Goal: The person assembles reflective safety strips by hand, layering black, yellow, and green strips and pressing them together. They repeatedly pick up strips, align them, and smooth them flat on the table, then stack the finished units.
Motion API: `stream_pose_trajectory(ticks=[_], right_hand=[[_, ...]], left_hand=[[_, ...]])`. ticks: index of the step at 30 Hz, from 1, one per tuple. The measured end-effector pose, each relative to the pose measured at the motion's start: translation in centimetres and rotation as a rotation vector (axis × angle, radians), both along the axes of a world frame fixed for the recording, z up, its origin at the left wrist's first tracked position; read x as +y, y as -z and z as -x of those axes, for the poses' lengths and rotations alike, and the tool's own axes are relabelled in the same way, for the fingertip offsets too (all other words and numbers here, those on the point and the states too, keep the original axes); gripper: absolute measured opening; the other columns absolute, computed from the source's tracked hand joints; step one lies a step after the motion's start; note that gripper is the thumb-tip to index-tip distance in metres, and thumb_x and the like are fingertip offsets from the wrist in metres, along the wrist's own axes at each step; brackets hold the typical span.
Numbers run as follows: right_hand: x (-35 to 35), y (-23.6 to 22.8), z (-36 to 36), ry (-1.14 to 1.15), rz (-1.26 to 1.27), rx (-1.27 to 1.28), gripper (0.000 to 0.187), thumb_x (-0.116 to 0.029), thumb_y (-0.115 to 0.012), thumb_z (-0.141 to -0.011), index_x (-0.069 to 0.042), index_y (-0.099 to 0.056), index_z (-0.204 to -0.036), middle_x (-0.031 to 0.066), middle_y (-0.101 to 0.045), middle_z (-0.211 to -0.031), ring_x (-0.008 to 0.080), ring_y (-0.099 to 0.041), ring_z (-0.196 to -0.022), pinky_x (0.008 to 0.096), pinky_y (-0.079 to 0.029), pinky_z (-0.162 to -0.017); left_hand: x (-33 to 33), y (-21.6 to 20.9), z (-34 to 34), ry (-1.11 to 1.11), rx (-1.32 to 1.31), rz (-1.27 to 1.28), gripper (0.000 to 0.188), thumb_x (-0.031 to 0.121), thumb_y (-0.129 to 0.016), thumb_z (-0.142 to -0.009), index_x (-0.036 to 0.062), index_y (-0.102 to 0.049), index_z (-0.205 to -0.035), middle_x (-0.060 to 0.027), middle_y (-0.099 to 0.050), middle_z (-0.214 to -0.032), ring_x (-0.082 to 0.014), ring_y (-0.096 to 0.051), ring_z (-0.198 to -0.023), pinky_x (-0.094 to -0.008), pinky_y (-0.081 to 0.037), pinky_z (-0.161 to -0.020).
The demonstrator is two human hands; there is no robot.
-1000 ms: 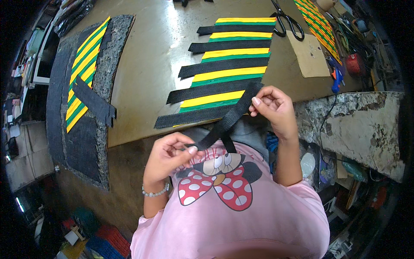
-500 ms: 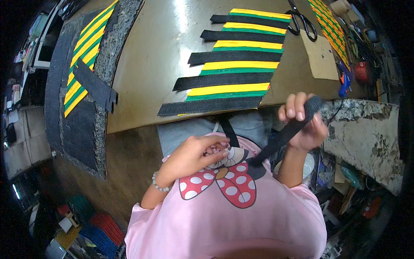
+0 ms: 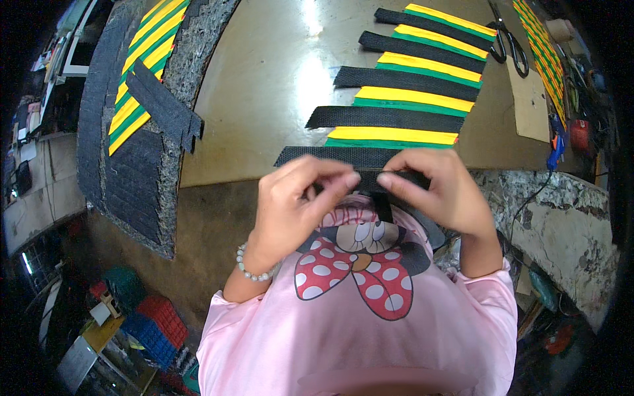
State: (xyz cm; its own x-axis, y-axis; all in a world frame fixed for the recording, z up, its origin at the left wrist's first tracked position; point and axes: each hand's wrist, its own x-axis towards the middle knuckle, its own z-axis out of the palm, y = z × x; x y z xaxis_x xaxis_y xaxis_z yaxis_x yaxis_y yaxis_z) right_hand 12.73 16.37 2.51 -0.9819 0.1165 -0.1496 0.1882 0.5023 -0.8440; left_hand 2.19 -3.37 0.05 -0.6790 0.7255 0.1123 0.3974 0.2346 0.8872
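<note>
At the table's near edge, a piece of black webbing strap [image 3: 368,181] stretches between my two hands. My left hand [image 3: 290,201], with a beaded bracelet on its wrist, pinches the strap's left part; its fingers are slightly smeared by motion. Thumb and bent fingers of my right hand [image 3: 444,188] grip it a short way to the right. Just beyond lies a slanted row of yellow and green strips [image 3: 396,135] alternating with black webbing bands [image 3: 386,117]. The lowest black band [image 3: 317,156] is partly hidden behind my fingers.
A dark, rough board [image 3: 132,191] at the left carries a striped yellow-green piece [image 3: 132,113] and loose black straps [image 3: 162,105]. Black-handled scissors [image 3: 518,58] rest by a cardboard piece [image 3: 530,102] at the right. Near them are a blue glue gun [image 3: 557,148] and another striped strip [image 3: 543,59].
My right hand has come down and left, bringing the raised strap to the table edge. My left hand has moved up to meet it. The whole view has shifted slightly.
</note>
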Motion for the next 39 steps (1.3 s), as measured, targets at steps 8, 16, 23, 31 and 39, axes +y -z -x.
stream_pose_trajectory(ticks=[8, 16, 23, 31, 39], right_hand=[[1.0, 1.8, 4.2, 0.064, 0.11, -0.233, 0.022, -0.018, -0.068, -0.089, 0.004, -0.066, -0.086, 0.0005, -0.059, -0.068, 0.0051, -0.049, -0.065, 0.024, -0.042, -0.057], [0.5, 2.5, 5.3, 0.046, 0.0, -0.194, 0.023, -0.017, -0.069, -0.088, 0.005, -0.065, -0.084, 0.0034, -0.06, -0.069, 0.0062, -0.051, -0.065, 0.025, -0.044, -0.059], [0.4, 2.5, 5.4, 0.042, -0.029, -0.199, 0.022, -0.016, -0.069, -0.087, 0.005, -0.064, -0.083, 0.0062, -0.06, -0.067, 0.0075, -0.052, -0.064, 0.0261, -0.045, -0.059], [0.3, 2.9, 5.2, 0.043, -0.04, -0.112, 0.021, -0.015, -0.069, -0.087, 0.005, -0.064, -0.082, 0.0088, -0.06, -0.066, 0.009, -0.051, -0.061, 0.0274, -0.043, -0.056], [0.2, 3.1, 5.3, 0.038, -0.092, -0.088, 0.025, -0.02, -0.071, -0.084, 0.003, -0.064, -0.081, 0.0113, -0.058, -0.063, 0.0131, -0.051, -0.055, 0.0301, -0.041, -0.052]], left_hand=[[0.2, 1.6, 3.5, -0.01, 0.55, 0.358, 0.027, 0.023, -0.071, -0.08, 0.0208, -0.071, -0.106, 0.0003, -0.055, -0.118, -0.0279, -0.044, -0.111, -0.0421, -0.031, -0.094], [-0.4, 2.0, 4.2, 0.059, 0.438, 0.374, 0.034, 0.021, -0.07, -0.079, 0.0239, -0.071, -0.112, -0.0011, -0.053, -0.122, -0.0287, -0.042, -0.112, -0.0447, -0.029, -0.095], [-0.6, 1.4, 4.4, 0.088, 0.367, 0.38, 0.034, 0.015, -0.066, -0.08, 0.0221, -0.071, -0.112, -0.0024, -0.054, -0.123, -0.0294, -0.042, -0.112, -0.0455, -0.028, -0.095], [1.2, 2.5, 3.0, -0.164, 0.331, 0.307, 0.023, 0.023, -0.076, -0.075, 0.0164, -0.072, -0.097, 0.0, -0.059, -0.114, -0.0278, -0.044, -0.112, -0.044, -0.028, -0.094], [1.9, 2.9, 2.1, -0.261, 0.395, 0.319, 0.023, 0.023, -0.079, -0.073, 0.0168, -0.071, -0.093, 0.0014, -0.059, -0.114, -0.0271, -0.044, -0.113, -0.0442, -0.027, -0.095]])
